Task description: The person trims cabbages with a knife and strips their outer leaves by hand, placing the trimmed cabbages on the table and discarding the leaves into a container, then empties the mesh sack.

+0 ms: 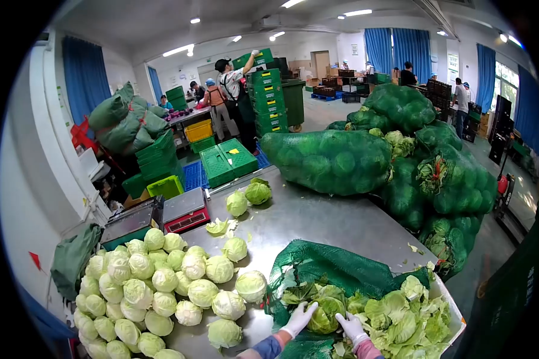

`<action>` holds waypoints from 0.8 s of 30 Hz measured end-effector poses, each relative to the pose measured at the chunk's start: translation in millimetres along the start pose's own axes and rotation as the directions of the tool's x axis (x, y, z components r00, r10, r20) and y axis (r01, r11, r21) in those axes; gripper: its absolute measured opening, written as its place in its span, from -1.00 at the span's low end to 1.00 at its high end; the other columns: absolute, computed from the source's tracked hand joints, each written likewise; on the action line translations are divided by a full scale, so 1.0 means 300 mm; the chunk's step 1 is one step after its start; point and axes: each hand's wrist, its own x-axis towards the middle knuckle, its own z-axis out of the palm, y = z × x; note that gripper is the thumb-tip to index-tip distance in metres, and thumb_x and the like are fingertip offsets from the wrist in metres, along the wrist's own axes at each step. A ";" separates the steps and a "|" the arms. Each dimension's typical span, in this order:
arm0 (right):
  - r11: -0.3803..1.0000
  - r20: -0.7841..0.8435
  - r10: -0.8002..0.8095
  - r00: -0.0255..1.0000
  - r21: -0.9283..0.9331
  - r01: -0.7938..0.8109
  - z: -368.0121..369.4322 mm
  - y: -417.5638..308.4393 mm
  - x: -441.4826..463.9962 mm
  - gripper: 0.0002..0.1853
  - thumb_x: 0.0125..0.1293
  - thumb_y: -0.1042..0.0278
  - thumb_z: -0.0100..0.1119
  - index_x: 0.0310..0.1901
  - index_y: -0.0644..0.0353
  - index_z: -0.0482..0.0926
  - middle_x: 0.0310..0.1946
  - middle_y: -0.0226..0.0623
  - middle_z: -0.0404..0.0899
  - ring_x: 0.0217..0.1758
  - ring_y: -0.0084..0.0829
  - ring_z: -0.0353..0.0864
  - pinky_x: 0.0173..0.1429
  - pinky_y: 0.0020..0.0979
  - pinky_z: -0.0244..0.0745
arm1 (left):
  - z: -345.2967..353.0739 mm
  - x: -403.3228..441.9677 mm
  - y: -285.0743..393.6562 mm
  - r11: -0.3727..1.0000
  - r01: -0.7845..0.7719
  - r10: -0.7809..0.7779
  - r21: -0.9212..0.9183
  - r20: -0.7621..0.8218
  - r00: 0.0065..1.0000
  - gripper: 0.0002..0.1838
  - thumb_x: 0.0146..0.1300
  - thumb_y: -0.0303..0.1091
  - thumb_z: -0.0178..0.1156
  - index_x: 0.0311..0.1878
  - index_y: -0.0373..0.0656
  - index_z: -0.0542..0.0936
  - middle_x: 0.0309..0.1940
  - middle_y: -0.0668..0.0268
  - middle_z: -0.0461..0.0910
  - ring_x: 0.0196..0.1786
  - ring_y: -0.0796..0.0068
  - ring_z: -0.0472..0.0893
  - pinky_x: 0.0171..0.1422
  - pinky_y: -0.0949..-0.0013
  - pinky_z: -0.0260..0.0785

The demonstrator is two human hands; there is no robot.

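My left hand (299, 319), in a white glove, presses against the left side of a green cabbage (324, 312). On its other side is my right hand (351, 328), also gloved, so the head sits between both hands. The cabbage still has loose outer leaves and rests at the mouth of an opened green mesh bag (335, 263). Beside my right hand, stripped cabbage leaves (404, 314) fill a white bin (456, 308). Left of my hands lies a large pile of trimmed pale cabbages (156, 287).
The metal table (305, 209) also carries a red scale (185, 210) and a few separate cabbages (236, 203). Full mesh sacks (329, 161) are heaped at the back right. Green crates (266, 102) stand stacked beyond, near a person (233, 84) reaching up.
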 end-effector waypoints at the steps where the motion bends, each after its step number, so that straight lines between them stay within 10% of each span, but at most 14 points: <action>1: 1.000 0.007 -0.003 1.000 0.000 0.003 0.009 0.000 -0.006 -0.27 0.18 -0.01 0.38 0.25 0.34 0.43 -0.37 -0.29 0.68 -0.68 -0.56 0.54 -0.63 -0.54 0.36 | 0.007 -0.005 0.020 0.998 -0.005 0.005 0.061 -0.003 1.000 -0.07 0.22 0.30 0.14 0.34 -0.41 0.31 0.22 -0.21 0.42 0.31 -0.05 0.42 0.40 0.21 0.22; 10: 0.930 -0.243 -0.236 0.941 0.225 0.291 -0.124 -0.081 -0.236 -0.58 0.30 0.31 0.27 0.14 0.33 0.53 -0.36 -0.38 0.63 -0.61 -0.64 0.52 -0.60 -0.55 0.42 | 0.106 -0.244 0.358 0.896 -0.357 0.371 0.264 0.000 0.929 -0.12 0.07 0.16 0.40 0.34 -0.17 0.35 0.23 -0.04 0.31 0.32 0.05 0.30 0.43 0.13 0.15; 14: 0.806 -0.486 -0.378 0.788 0.246 0.539 -0.270 0.016 -0.253 -0.71 0.44 0.26 0.09 0.00 0.32 0.55 -0.34 -0.44 0.59 -0.43 -0.67 0.50 -0.51 -0.56 0.42 | 0.228 -0.346 0.442 0.649 -0.696 0.681 0.308 0.172 0.711 -0.13 0.13 0.11 0.36 0.41 -0.12 0.29 0.28 0.01 0.24 0.35 0.04 0.24 0.46 0.11 0.11; 18: 0.853 -0.484 -0.194 0.853 0.347 0.391 -0.317 0.044 -0.362 -0.62 0.44 0.19 0.10 0.12 0.32 0.48 -0.31 -0.38 0.60 -0.51 -0.59 0.50 -0.53 -0.56 0.41 | 0.367 -0.275 0.369 0.708 -0.693 0.610 0.139 0.373 0.699 -0.18 0.20 0.06 0.30 0.44 -0.09 0.26 0.32 -0.01 0.25 0.38 -0.02 0.25 0.49 0.07 0.07; 21: 0.843 -0.557 -0.026 0.830 0.433 0.318 -0.248 0.198 -0.356 -0.45 0.37 0.21 0.20 0.29 0.34 0.37 -0.25 -0.28 0.63 -0.53 -0.58 0.52 -0.50 -0.56 0.42 | 0.438 -0.199 0.262 0.689 -0.634 0.412 0.351 0.530 0.741 -0.10 0.19 0.14 0.28 0.43 -0.22 0.21 0.37 -0.11 0.23 0.49 -0.07 0.12 0.57 0.08 -0.07; 24: 0.916 -0.441 -0.105 0.891 0.307 0.259 -0.231 0.218 -0.432 -0.39 0.35 0.21 0.24 0.36 0.27 0.33 -0.46 -0.33 0.67 -0.63 -0.67 0.43 -0.57 -0.60 0.23 | 0.461 -0.202 0.104 0.690 -0.590 0.496 0.419 0.321 0.807 0.04 0.04 0.14 0.41 0.40 -0.40 0.19 0.40 -0.18 0.18 0.47 -0.08 0.15 0.56 0.08 -0.04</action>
